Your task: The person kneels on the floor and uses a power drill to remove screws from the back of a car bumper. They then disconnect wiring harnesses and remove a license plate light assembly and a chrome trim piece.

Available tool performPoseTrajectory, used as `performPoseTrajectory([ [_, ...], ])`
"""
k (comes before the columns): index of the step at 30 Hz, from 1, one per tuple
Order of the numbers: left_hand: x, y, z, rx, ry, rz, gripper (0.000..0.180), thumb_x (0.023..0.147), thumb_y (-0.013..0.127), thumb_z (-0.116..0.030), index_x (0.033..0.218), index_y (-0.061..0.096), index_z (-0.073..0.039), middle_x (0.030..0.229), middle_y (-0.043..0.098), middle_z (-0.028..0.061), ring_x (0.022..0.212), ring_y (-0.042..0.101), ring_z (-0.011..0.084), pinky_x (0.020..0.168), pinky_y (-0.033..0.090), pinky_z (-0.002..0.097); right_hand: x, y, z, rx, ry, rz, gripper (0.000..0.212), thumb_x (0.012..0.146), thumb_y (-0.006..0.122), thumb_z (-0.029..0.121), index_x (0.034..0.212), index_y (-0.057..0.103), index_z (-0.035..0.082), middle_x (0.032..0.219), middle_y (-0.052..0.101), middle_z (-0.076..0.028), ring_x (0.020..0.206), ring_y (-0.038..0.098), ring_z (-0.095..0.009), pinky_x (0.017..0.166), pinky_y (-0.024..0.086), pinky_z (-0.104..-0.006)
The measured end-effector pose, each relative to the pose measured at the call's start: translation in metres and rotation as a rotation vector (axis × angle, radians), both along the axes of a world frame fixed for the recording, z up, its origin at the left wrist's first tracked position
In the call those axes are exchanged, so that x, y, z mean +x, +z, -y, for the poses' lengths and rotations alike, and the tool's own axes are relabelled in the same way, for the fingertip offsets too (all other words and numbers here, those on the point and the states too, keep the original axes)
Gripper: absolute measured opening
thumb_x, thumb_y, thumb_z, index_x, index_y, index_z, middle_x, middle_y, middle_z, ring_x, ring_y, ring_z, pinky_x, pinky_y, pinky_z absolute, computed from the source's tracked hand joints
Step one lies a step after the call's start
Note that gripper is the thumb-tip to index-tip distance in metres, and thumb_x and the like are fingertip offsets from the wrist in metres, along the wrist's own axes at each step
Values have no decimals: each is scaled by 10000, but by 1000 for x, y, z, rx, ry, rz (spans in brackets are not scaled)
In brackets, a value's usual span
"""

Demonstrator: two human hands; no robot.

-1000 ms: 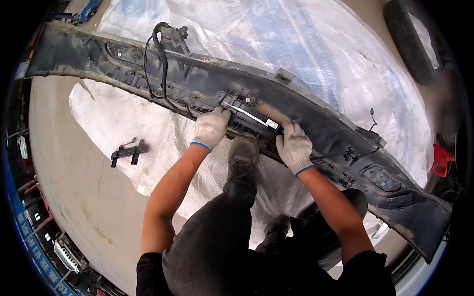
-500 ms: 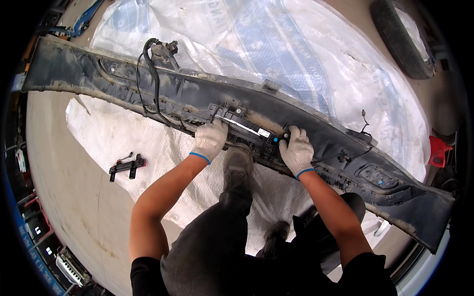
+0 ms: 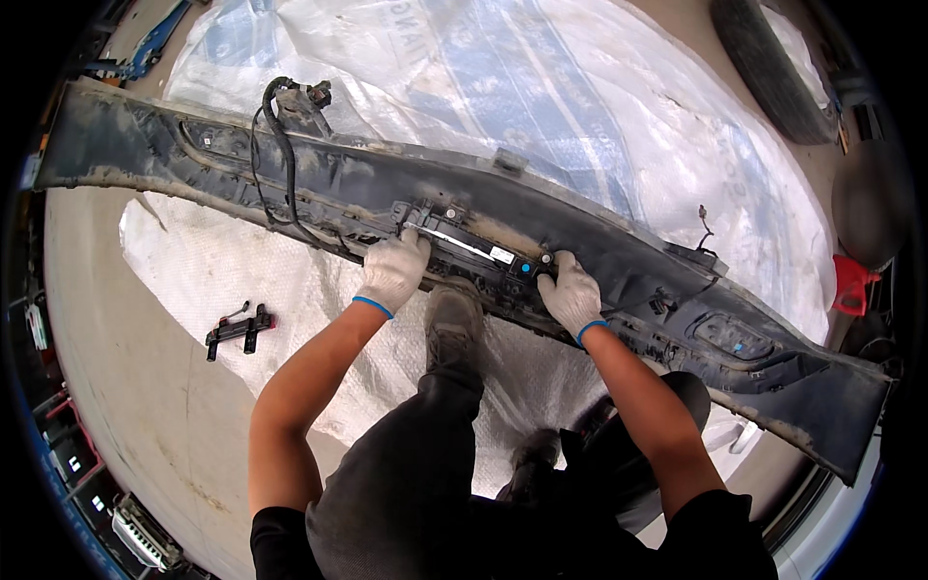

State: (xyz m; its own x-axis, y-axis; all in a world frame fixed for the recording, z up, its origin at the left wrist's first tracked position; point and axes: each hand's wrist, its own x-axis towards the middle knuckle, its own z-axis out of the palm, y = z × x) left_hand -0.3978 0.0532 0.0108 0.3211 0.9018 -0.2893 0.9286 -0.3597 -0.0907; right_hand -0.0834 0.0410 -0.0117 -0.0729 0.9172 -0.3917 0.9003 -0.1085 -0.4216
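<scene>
Left hand (image 3: 392, 271), right hand (image 3: 572, 294), curled at either end of black module (image 3: 470, 248); grip unclear

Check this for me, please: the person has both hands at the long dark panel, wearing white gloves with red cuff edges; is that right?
Not quite: the cuff edges are blue, not red, as the head view shows. The rest holds: the white-gloved left hand and right hand are both at the long dark panel.
</scene>
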Motion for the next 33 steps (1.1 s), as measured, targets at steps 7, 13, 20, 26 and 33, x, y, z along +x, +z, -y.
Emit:
performPoseTrajectory([
  [7, 5, 5, -4, -83, 67, 3, 139, 910, 574, -133, 1000, 639, -49, 1011, 637, 176, 842, 721, 353, 663, 581, 462, 4, -3, 2, -1, 18, 7, 381, 885, 637, 298, 1102, 546, -2, 1025, 670, -244, 902, 698, -402, 844, 559, -475],
  [13, -1, -8, -7, -139, 123, -22, 140, 904, 573, -134, 995, 647, -56, 1006, 652, 173, 851, 723, 346, 680, 576, 471, 3, -7, 2, 26, 28, -19, 406, 874, 643, 292, 1144, 544, 5, 1038, 668, -251, 928, 694, -410, 867, 553, -479],
  [20, 6, -1, -2, -23, 44, -33, 147, 888, 585, -151, 979, 652, -55, 979, 653, 165, 798, 717, 344, 638, 570, 476, -3, 7, 2, -15, 6, -23, 573, 843, 683, 328, 1274, 496, -1, 1141, 641, -265, 1011, 683, -409, 901, 552, -462],
  [26, -1, -8, -8, -40, 74, -11, 173, 886, 601, -224, 915, 662, -66, 919, 669, 154, 789, 714, 350, 656, 562, 507, -2, 6, -1, -97, 113, 60, 620, 820, 725, 389, 1224, 516, -32, 1154, 614, -255, 1024, 681, -395, 897, 561, -439],
  [33, -3, 2, -11, -26, 263, 247, 216, 897, 610, -270, 863, 656, -61, 895, 703, 177, 819, 683, 400, 720, 542, 526, -1, 11, -3, -112, 83, 6, 545, 823, 721, 410, 1097, 570, -37, 1119, 623, -280, 1021, 673, -406, 905, 551, -452],
])
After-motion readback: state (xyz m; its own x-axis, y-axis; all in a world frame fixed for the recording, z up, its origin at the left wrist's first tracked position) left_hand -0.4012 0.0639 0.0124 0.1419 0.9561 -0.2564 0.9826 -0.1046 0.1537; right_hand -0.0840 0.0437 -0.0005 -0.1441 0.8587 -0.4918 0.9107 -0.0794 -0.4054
